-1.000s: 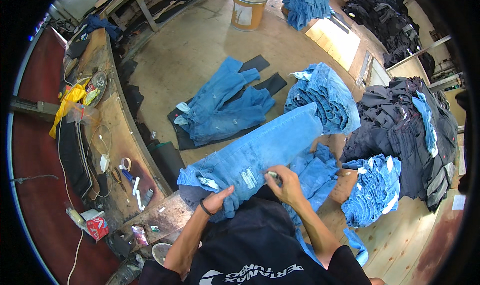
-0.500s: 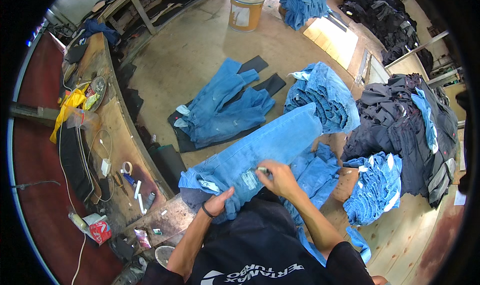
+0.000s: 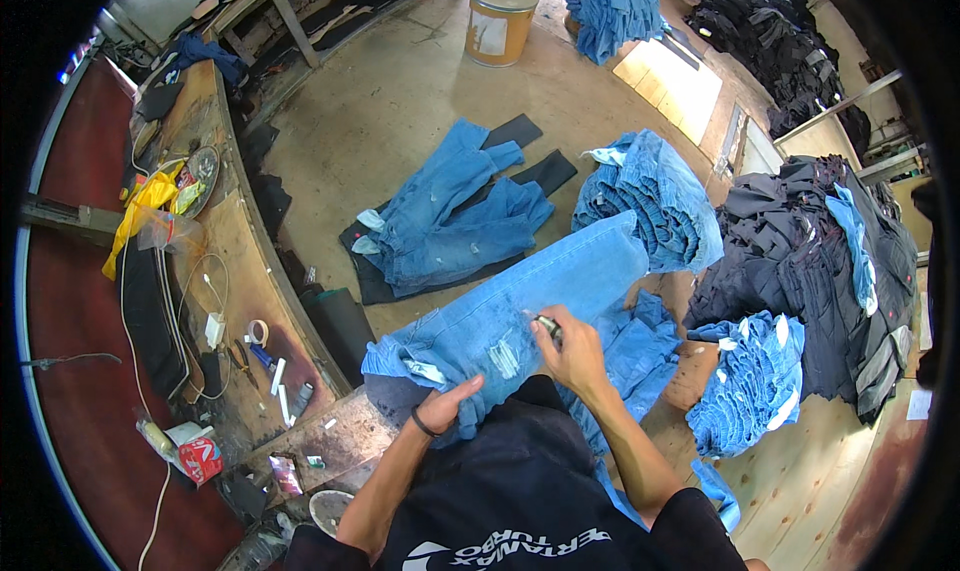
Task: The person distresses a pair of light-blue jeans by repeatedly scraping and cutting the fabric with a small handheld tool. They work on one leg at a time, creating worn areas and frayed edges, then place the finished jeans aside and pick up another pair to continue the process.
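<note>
A pair of light blue jeans (image 3: 560,271) lies stretched across a support in front of me, with one leg reaching to the far right. A frayed whitish patch (image 3: 503,359) shows on the denim between my hands. My left hand (image 3: 447,407) grips bunched denim at the near left end, thumb on top. In my right hand (image 3: 573,353) is a small dark and pale tool (image 3: 547,325), held in closed fingers with its tip at the cloth, just beyond the frayed patch. Its exact kind is too small to tell.
Another pair of jeans (image 3: 450,211) lies on dark cloth on the floor ahead. Stacked jeans (image 3: 650,201) and a dark garment pile (image 3: 775,251) stand right. A wooden bench (image 3: 255,271) on the left bears cords, tape and pliers. A brown drum (image 3: 500,26) stands far off.
My right hand has shifted slightly right, away from the frayed patch, uncovering more of it and of the tool. My left hand keeps its grip on the denim.
</note>
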The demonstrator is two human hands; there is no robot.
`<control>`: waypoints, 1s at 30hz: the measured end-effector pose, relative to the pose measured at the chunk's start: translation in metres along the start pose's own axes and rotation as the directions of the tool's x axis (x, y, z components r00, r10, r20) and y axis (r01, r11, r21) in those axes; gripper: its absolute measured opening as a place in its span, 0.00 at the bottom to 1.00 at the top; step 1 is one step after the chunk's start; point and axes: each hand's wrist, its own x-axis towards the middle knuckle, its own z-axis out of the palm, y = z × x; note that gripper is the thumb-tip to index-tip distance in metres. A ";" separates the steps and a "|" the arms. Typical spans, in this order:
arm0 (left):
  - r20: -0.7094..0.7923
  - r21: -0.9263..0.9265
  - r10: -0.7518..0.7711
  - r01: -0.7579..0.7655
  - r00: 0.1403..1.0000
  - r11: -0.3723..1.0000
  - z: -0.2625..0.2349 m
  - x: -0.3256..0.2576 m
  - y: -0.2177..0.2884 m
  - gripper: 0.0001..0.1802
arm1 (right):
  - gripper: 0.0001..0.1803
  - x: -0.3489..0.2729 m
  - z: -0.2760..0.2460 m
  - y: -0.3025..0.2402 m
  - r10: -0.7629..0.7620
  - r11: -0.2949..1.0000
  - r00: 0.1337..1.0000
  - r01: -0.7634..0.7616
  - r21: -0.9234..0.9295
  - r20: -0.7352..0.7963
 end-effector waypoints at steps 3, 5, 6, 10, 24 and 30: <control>0.042 0.085 0.183 -0.186 0.982 0.979 0.021 0.009 0.001 0.29 | 0.11 -0.001 0.007 0.003 0.026 0.959 0.985 -0.073 0.274 0.173; -0.049 0.119 0.171 -0.164 0.984 0.979 0.031 0.014 0.002 0.28 | 0.13 0.001 0.017 0.005 0.114 0.915 0.955 -0.208 0.346 0.275; -0.051 0.135 0.183 -0.175 0.982 0.975 0.034 0.017 0.002 0.27 | 0.13 0.003 0.020 0.007 0.160 0.915 0.927 -0.268 0.301 0.339; -0.107 0.148 0.223 -0.206 0.969 0.967 0.036 0.023 -0.004 0.26 | 0.15 0.011 0.027 0.016 0.239 0.871 0.835 -0.410 0.270 0.496; -0.172 0.197 0.217 -0.182 0.961 0.963 0.036 0.022 -0.004 0.28 | 0.12 0.017 0.029 0.023 0.185 0.801 0.801 -0.458 0.385 0.569; -0.155 0.276 0.258 -0.209 0.953 0.938 0.035 0.026 -0.004 0.26 | 0.11 0.011 0.046 0.026 0.062 0.889 0.909 -0.238 0.391 0.412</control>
